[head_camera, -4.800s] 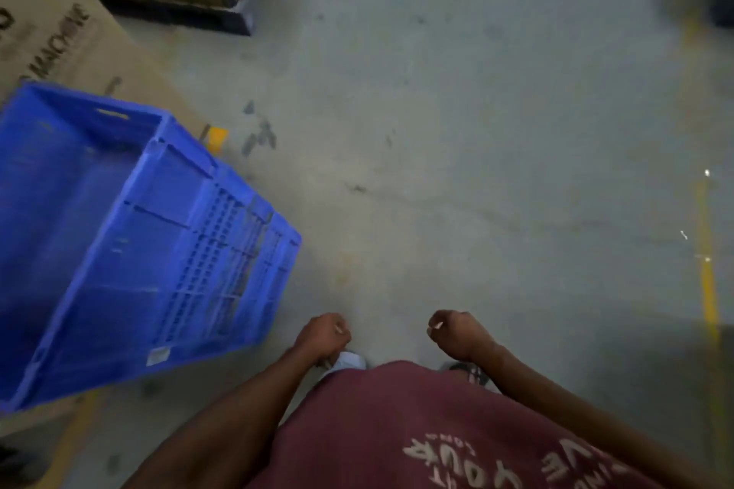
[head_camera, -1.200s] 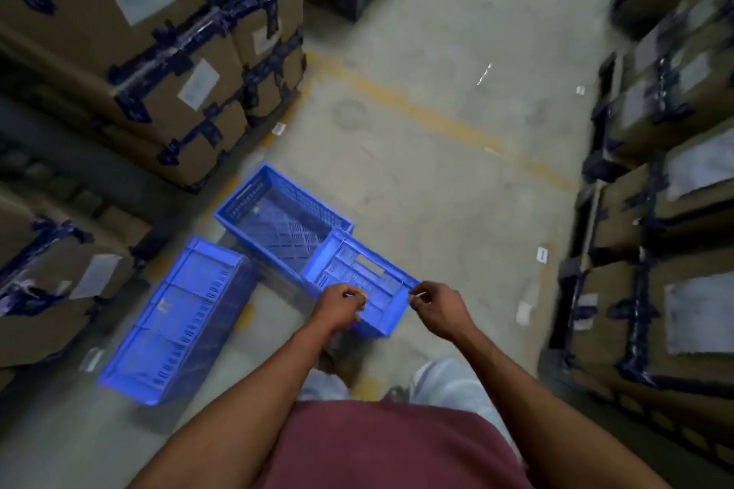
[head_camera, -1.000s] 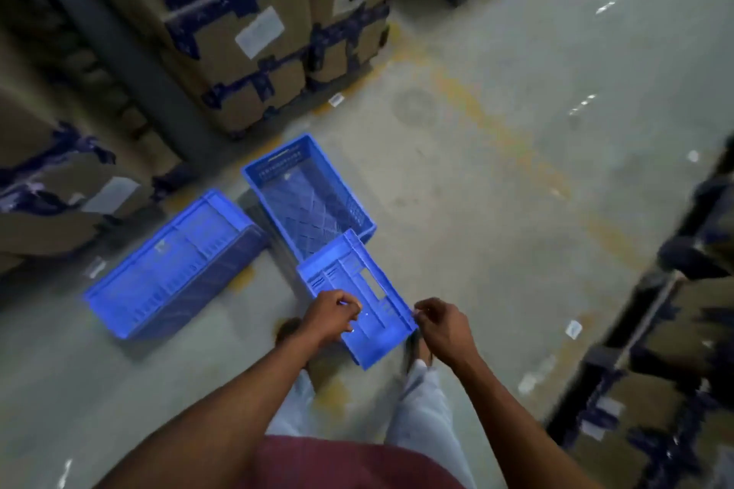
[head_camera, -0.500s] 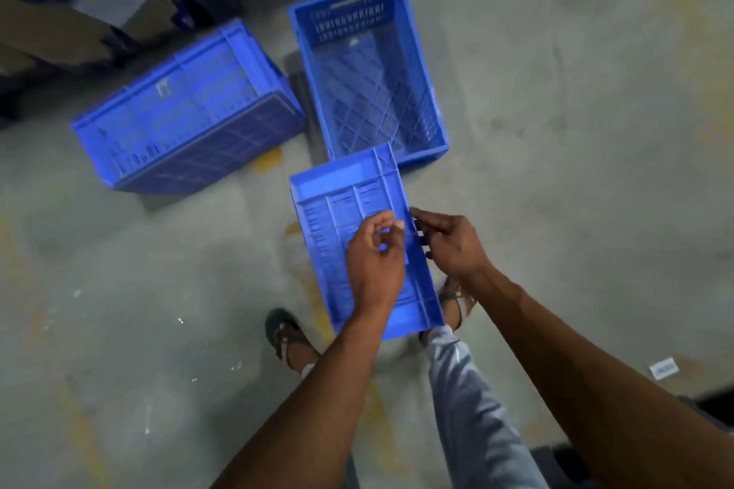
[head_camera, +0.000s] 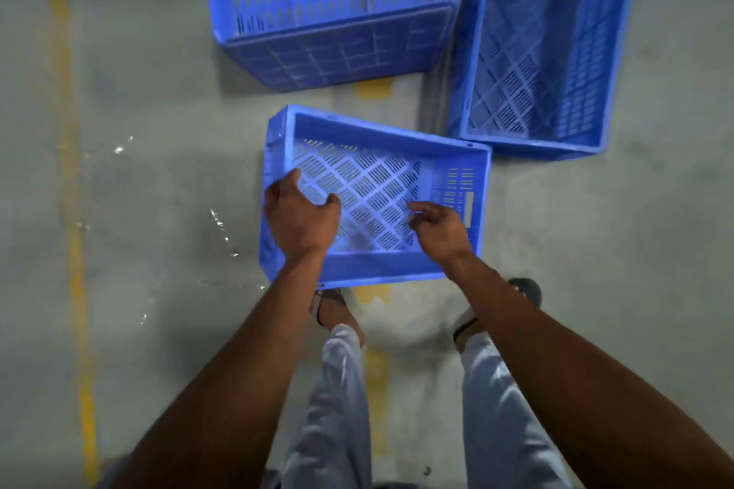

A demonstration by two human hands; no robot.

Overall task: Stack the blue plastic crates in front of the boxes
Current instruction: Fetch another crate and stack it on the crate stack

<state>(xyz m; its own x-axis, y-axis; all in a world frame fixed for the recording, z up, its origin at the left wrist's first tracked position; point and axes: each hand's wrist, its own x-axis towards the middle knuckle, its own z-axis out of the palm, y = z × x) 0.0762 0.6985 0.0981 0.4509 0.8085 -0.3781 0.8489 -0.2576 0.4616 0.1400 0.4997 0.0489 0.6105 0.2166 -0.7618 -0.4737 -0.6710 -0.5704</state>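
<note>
A small blue crate stands open side up on the concrete just beyond my feet. My left hand hovers over its left wall with fingers spread. My right hand hangs over its slotted bottom with loosely curled fingers, holding nothing. Beyond it, a larger blue crate lies with its slotted bottom facing up at the upper left. A third blue crate stands open side up at the upper right, its near corner close to the small crate's far right corner.
My sandalled feet stand right behind the small crate. A yellow floor line runs up the left side, and a yellow patch lies between the crates. Bare concrete spreads left and right.
The small crate was held tilted on edge in both hands; it now stands open side up on the floor and both hands have come off it. The view has swung downward.
</note>
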